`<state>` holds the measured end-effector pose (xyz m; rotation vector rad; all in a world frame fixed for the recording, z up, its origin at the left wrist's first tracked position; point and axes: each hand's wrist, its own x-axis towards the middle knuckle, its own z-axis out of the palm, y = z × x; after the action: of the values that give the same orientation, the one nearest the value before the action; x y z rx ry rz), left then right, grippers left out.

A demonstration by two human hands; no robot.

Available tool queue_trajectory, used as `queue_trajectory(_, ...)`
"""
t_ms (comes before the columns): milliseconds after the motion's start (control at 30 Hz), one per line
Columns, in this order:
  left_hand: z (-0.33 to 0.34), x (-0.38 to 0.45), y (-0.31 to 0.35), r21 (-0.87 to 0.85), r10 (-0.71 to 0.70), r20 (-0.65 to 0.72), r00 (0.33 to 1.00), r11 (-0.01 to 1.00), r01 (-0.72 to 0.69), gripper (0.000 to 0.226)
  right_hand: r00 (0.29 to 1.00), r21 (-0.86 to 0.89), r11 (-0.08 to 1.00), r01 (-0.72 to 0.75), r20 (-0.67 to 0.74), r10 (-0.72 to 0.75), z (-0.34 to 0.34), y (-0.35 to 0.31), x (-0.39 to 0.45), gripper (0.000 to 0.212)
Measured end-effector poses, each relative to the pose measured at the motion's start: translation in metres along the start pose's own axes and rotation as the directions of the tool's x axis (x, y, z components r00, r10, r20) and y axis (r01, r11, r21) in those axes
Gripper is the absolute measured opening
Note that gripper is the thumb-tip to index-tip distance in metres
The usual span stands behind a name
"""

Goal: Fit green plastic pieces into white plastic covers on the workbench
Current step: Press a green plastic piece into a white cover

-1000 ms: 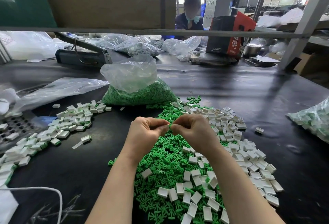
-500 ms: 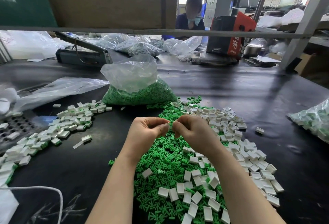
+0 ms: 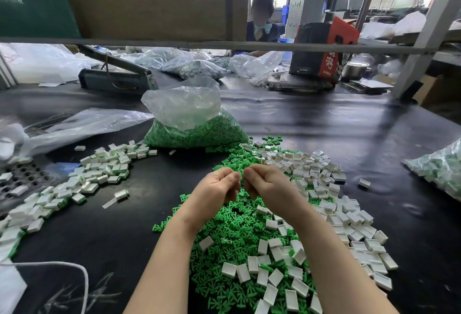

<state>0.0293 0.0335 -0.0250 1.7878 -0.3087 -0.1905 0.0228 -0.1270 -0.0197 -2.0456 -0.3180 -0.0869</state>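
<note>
My left hand [image 3: 214, 187] and my right hand [image 3: 268, 185] are raised together above a heap of loose green pieces [image 3: 232, 233], fingertips meeting at the middle. Between the fingertips a small part is pinched; it is almost wholly hidden, so I cannot tell whether it is a green piece, a white cover, or both. White covers [image 3: 331, 204] lie scattered over and to the right of the green heap. A curved band of fitted covers with green showing [image 3: 82, 181] lies on the left of the black workbench [image 3: 324, 126].
A clear bag of green pieces [image 3: 192, 124] stands behind the heap. Another bag of parts [image 3: 439, 169] lies at the right edge, flat plastic bags [image 3: 82, 126] at the left. A perforated tray [image 3: 22, 179] and a white cord [image 3: 62, 266] lie at left. A person sits across the bench.
Both hands have stayed in place over the heap; the fingertips have closed slightly tighter together.
</note>
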Motion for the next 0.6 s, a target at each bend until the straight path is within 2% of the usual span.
queue_trajectory(233,0.0041,0.0002,0.0022,-0.051,0.063,0.030,0.998,0.997,-0.061,0.031,0.997,0.111,0.992,-0.062,0.041,0.058,0.0018,0.0026,-0.0005,0.042)
queue_trajectory(400,0.0042,0.0001,0.0028,-0.076,0.078,0.061,0.995,0.994,-0.073,0.028,0.996,0.113,0.991,-0.067,0.065,0.060,0.0014,0.0022,0.0000,0.039)
queue_trajectory(600,-0.0014,-0.0002,-0.0018,-0.031,0.087,0.106,0.991,0.996,-0.084,0.027,0.990,0.090,0.994,-0.066,0.126,0.055,-0.0004,0.0007,-0.0013,0.035)
